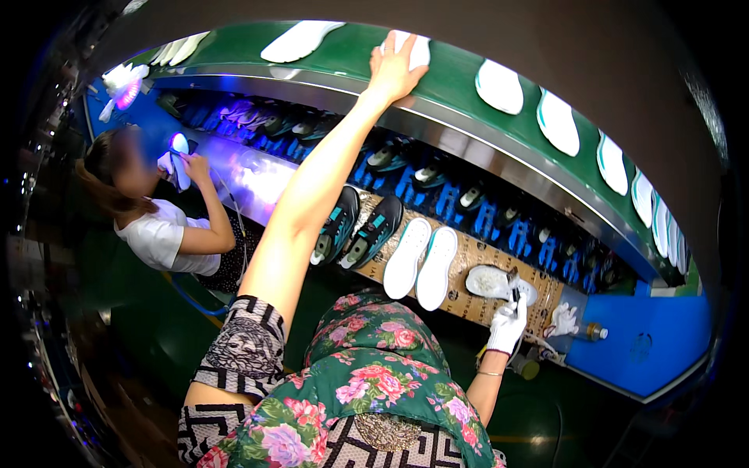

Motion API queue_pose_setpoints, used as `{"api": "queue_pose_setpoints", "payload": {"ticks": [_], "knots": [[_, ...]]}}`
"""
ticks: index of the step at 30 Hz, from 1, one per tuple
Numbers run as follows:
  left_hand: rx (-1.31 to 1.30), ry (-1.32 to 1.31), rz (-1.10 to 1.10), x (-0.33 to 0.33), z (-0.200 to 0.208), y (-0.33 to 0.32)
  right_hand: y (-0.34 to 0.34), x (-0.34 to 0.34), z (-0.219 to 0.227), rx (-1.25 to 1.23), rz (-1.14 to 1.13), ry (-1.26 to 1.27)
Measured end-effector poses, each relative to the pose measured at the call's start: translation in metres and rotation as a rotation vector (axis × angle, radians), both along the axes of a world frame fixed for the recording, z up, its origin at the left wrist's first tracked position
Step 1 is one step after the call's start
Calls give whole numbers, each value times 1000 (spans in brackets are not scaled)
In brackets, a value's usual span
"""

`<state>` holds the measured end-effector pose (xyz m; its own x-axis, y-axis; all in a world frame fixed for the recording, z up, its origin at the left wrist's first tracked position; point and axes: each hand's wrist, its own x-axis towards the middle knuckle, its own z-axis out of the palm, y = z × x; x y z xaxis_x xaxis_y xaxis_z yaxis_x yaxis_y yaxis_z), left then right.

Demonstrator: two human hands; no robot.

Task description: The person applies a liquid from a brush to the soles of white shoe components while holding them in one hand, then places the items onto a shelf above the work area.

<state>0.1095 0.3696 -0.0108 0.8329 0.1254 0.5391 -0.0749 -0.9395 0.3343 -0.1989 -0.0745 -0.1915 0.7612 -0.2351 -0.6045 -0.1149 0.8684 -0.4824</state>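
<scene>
My left hand (395,72), bare with a ring on one finger, reaches far forward to the green conveyor belt (449,62). Its spread fingers lie over a white shoe sole (420,51) there. My right hand (509,318), in a white knit glove, is closed around a dark-handled brush (514,295) at the right of the bench. The brush is over a whitish, sole-shaped piece (488,281). Between my arms, a pair of white soles (406,257) lies side by side. Left of them stand two black and teal shoes (375,232).
More white soles (557,122) lie along the belt. Beneath it, a rack (445,199) holds several dark shoes on blue supports. At left a co-worker (168,226) holds a shoe part under violet light. A crumpled white glove (562,320) and a bottle (593,332) are at right.
</scene>
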Motion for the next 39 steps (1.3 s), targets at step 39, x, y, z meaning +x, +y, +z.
{"api": "queue_pose_setpoints", "payload": {"ticks": [39], "knots": [[-2190, 993, -525, -312, -113, -116, 92, 5, 141, -176, 259, -399]]}}
